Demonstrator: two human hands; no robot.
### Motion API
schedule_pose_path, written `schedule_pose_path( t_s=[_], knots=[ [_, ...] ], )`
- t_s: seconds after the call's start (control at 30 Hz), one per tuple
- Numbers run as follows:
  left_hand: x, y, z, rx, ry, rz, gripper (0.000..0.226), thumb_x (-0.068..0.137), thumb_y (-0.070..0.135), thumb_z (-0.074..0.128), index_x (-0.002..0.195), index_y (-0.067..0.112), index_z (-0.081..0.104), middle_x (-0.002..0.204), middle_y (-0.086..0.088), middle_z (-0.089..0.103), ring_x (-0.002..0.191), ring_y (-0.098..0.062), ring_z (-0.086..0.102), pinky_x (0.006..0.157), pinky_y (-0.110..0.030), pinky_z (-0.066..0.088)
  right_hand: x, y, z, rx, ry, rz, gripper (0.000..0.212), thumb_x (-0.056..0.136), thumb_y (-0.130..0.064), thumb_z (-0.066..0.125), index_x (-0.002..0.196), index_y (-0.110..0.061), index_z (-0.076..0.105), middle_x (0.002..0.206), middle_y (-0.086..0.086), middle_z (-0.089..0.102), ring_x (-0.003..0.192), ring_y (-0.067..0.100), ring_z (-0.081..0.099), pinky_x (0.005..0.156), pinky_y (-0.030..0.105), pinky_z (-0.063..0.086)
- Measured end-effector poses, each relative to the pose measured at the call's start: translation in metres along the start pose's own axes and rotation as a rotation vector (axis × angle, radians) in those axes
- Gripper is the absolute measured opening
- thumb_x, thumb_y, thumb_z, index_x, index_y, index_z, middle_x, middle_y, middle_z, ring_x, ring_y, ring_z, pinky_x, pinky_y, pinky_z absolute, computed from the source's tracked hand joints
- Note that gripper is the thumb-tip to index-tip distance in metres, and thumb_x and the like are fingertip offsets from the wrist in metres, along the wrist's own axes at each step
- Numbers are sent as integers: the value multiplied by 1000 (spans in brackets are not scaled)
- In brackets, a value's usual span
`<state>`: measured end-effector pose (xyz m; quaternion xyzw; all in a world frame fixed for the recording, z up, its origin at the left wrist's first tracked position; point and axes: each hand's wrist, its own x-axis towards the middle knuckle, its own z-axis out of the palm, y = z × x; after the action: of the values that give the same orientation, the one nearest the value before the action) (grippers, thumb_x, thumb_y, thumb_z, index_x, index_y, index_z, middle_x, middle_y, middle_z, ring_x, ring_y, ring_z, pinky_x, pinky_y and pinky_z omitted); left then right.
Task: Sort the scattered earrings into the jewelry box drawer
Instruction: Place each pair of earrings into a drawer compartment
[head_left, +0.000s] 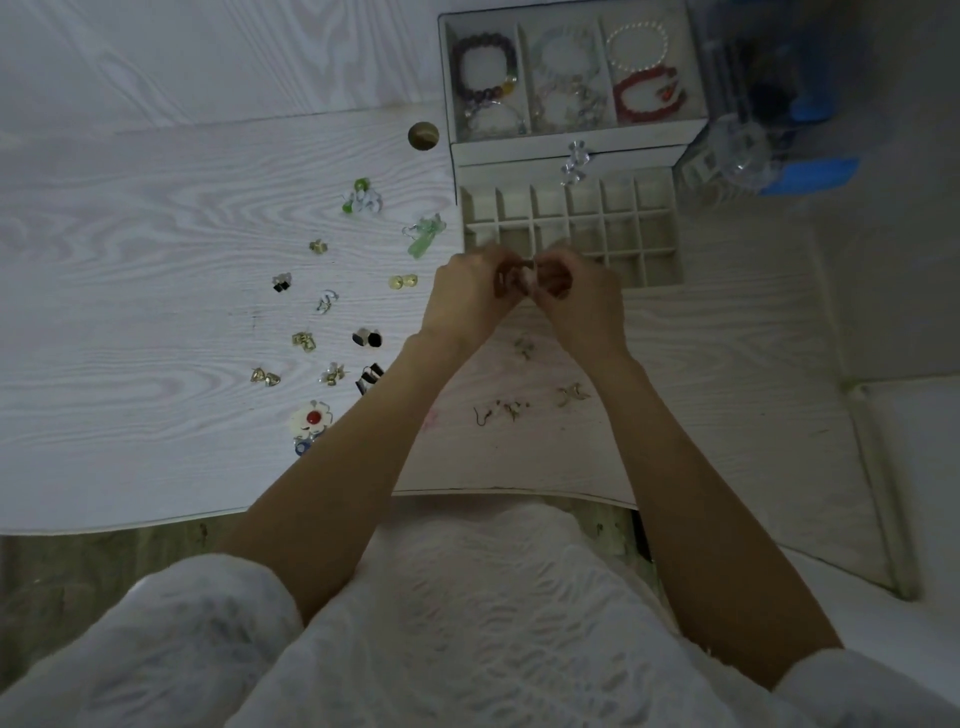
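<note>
Hands meet over the middle of the white wood-grain table (156, 218), just before the front edge of the open jewelry box drawer (571, 228). The left hand (470, 301) and right hand (582, 306) have their fingers curled narrowly toward each other, pinching something small and pale between the fingertips; it is probably an earring or its backing, though it is too small and dim to tell which.

To do this step well, I judge the piece should be kept pinched by both hands until it is settled, then carried the short way forward and lowered into one cell of the drawer's grid, not dropped from height, since a small stud would bounce out.

Near the table's front edge, between the arms, lie thin hook earrings (501, 411). To the left, a red-centred flower earring (310, 420) sits closest, then gold studs (265, 376), black earrings (367, 338) and yellow bead earrings (403, 281). Further back lie green leaf earrings (423, 236) just beside the drawer's left wall. All rest scattered and apart on the table; the visible drawer cells look unfilled. Behind, the box's top tray (571, 132) holds beaded bracelets (485, 67)
</note>
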<state>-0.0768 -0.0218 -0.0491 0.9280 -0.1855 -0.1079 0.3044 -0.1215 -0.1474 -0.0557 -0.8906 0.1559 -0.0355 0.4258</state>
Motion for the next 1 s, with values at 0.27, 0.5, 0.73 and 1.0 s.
schedule_pose_path(
  t_s=[0.27,0.5,0.73,1.0],
  knots=[
    [-8,-12,3,153,22,85,20,81,15,65,98,7,69,91,-18,64,87,-36,57,70,-39,47,4,4,1,-350,-33,-220,20,87,-11,55,100,-12,70,103,4,67,98,27,55,81,32,42],
    [-19,-8,-3,142,103,183,13,81,12,65,92,12,72,89,-11,66,82,-30,57,70,-32,49,-16,8,-13,-358,1,-300,20,89,-12,53,100,-12,70,102,3,67,97,26,54,82,28,39],
    [-56,-10,5,13,-68,152,23,83,14,66,105,12,65,110,-9,64,88,-24,62,76,-37,53,-73,39,-36,-255,-17,-50,20,86,-9,59,105,-12,66,102,6,62,92,23,55,77,20,34],
    [-47,-5,32,94,-169,64,41,76,12,70,115,6,60,122,-18,53,104,-34,55,87,-37,44,-66,28,-10,-321,-205,-26,35,85,-17,63,120,-11,57,115,11,56,105,28,51,85,34,42]
  ],
)
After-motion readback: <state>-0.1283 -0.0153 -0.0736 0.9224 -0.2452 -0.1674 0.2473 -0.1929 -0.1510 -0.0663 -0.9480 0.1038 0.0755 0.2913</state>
